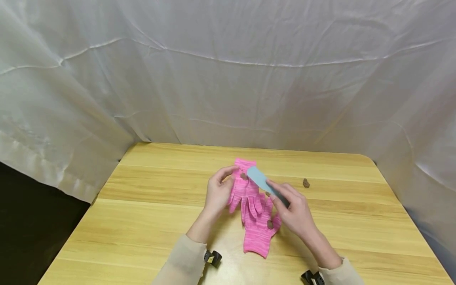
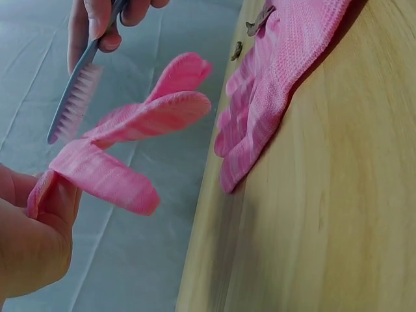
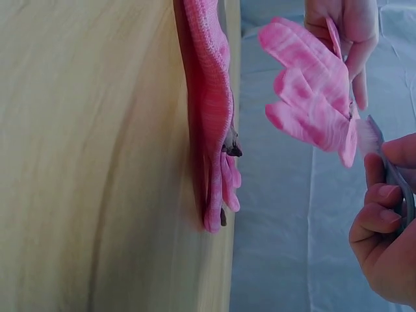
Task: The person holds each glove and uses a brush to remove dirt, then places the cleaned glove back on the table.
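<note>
My left hand (image 1: 218,192) pinches a pink knitted glove (image 2: 110,175) and holds it up off the table, its fingers hanging loose. A brown lump (image 1: 244,175) clings to this glove. My right hand (image 1: 295,209) grips a blue-grey brush (image 1: 259,179) by its dark handle. In the left wrist view, its pale bristles (image 2: 81,97) face the raised glove, close to its surface; whether they touch cannot be told. A second pink glove (image 1: 257,239) lies flat on the table below, with a brown lump (image 1: 270,224) on it and a smaller piece near its fingers.
Another brown lump (image 1: 306,183) lies on the wooden table (image 1: 149,221), to the right of the gloves. Pale fabric curtains (image 1: 228,99) hang behind the table and along its sides.
</note>
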Demonstrator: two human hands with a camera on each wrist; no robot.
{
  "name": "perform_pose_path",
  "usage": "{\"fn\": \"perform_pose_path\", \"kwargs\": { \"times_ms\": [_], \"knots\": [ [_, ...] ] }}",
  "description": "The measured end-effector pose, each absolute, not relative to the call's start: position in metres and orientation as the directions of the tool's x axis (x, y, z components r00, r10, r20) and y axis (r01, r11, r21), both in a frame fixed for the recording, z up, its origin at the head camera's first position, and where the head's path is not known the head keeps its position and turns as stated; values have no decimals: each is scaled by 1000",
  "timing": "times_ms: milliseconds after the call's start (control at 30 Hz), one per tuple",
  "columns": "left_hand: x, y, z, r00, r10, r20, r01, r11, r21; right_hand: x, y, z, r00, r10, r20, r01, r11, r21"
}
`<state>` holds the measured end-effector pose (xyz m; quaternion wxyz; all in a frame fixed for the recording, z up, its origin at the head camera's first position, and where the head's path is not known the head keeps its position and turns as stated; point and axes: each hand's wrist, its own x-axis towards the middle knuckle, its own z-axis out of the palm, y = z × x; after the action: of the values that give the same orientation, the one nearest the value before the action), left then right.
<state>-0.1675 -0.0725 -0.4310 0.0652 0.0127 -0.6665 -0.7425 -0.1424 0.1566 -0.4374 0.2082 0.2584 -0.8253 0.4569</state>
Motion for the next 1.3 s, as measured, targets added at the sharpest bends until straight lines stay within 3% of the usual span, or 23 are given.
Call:
{"fn": "perform_pose_path", "kwargs": {
  "times_ms": [400, 767, 1300],
  "knots": [
    [-169, -74, -424, -988, -145, 59, 71, -79, 994, -143, 145, -430, -792, -239, 561, -603, 443, -663],
    [-165, -80, -422, -985, -171, 39, 71, -186, 980, -150, 119, -424, -831, -294, 472, -556, 468, -687],
    [-162, -82, -425, -981, -194, 23, 62, -199, 978, -151, 115, -430, -852, -322, 412, -523, 512, -682]
  ]
}}
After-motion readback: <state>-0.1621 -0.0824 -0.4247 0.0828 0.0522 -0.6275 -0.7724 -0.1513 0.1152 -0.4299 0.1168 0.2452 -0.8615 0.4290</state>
